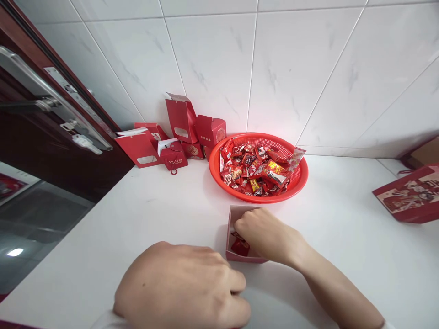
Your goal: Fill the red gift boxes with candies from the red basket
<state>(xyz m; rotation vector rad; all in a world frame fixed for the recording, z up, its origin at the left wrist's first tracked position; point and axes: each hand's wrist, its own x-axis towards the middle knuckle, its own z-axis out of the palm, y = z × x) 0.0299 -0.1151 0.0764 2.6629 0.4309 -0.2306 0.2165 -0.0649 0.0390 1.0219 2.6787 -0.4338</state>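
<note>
A small open red box (227,235) stands on the white table, with a few red-wrapped candies (240,247) lying inside it. My right hand (262,230) reaches down into the box, its fingers curled; their tips and anything in them are hidden. Close to the camera, left of the box's front, my left hand (181,285) is closed with its fingers bent under. Whether it holds something cannot be seen. Just behind the box sits a red plastic basket (213,171), heaped with wrapped candies (254,169) in red, gold and dark packaging.
Several red gift boxes (181,121) stand against the tiled wall (212,59) at the back left. A printed red bag (409,194) lies at the right, with a brown cardboard box (425,153) behind it. Left of the table is a dark door (51,137) with a metal handle.
</note>
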